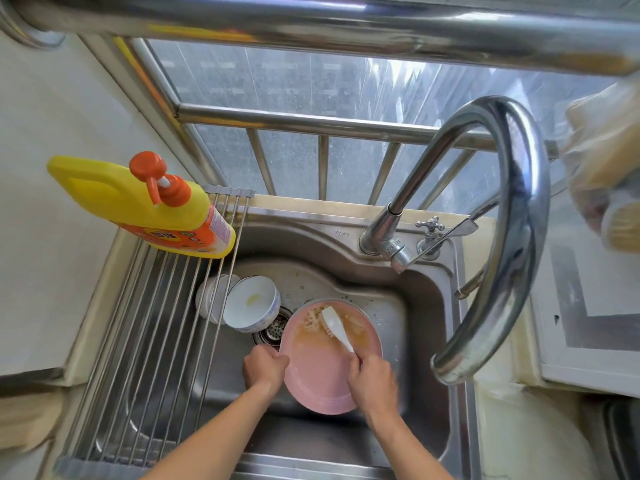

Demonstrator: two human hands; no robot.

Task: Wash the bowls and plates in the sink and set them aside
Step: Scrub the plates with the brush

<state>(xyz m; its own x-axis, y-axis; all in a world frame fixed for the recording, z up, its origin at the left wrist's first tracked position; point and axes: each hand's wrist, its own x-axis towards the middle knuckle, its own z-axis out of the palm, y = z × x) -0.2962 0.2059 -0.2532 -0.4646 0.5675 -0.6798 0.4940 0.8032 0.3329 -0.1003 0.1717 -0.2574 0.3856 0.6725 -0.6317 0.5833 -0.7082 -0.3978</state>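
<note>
Head cam, looking down into steel sink.

Our left hand grips the left rim of a pink plate, fingers curled over the edge. The plate is tilted, its far edge near the drain strainer. Brown food residue is smeared across the upper half of the plate.

Our right hand holds the handle of a white spoon, grip tight round it; the spoon bowl lies in the residue.

A white bowl w/ blue pattern lies tipped on its side left of the plate, close to it, with a yellowish smear inside. More white dishes sit behind it, partly under the roll-up rack, which covers the sink's left part.

A yellow detergent bottle w/ orange pump stands on the rack's far end.

The faucet arches over the sink's right side, its spout end hanging right of our right hand. There is bare basin floor btwn plate and the right wall, and in front toward us. The window bars run along the back edge.
</note>
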